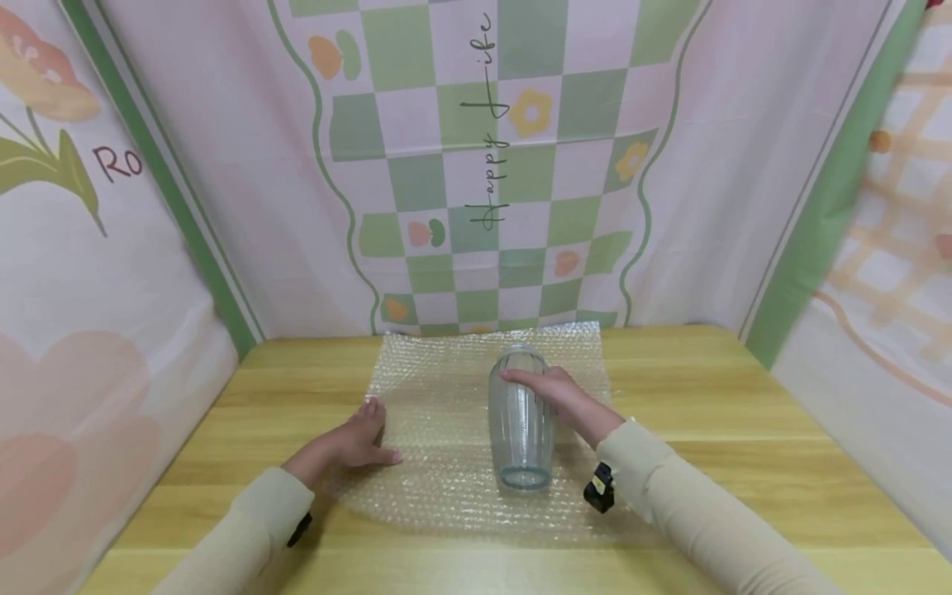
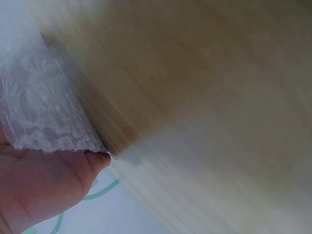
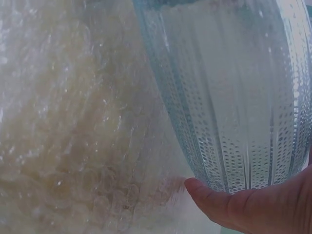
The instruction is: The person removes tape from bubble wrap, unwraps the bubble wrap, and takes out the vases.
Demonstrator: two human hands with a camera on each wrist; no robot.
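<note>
A clear, ribbed glass vase (image 1: 522, 421) is over the bubble wrap sheet (image 1: 439, 463), one round end towards me. I cannot tell whether it touches the sheet. My right hand (image 1: 561, 397) grips the vase near its far end from the right, thumb across the top; in the right wrist view, the thumb (image 3: 234, 204) lies against the dotted glass (image 3: 234, 122). My left hand (image 1: 360, 438) rests at the sheet's left edge, thumb spread from the fingers. The left wrist view shows the bubble wrap (image 2: 44, 107) partly covering this hand (image 2: 44, 190).
The bubble wrap lies flat on a wood-grain table (image 1: 692, 397), its far edge against the back curtain (image 1: 476, 165). Patterned cloths (image 1: 111, 289) hang on both sides of the table.
</note>
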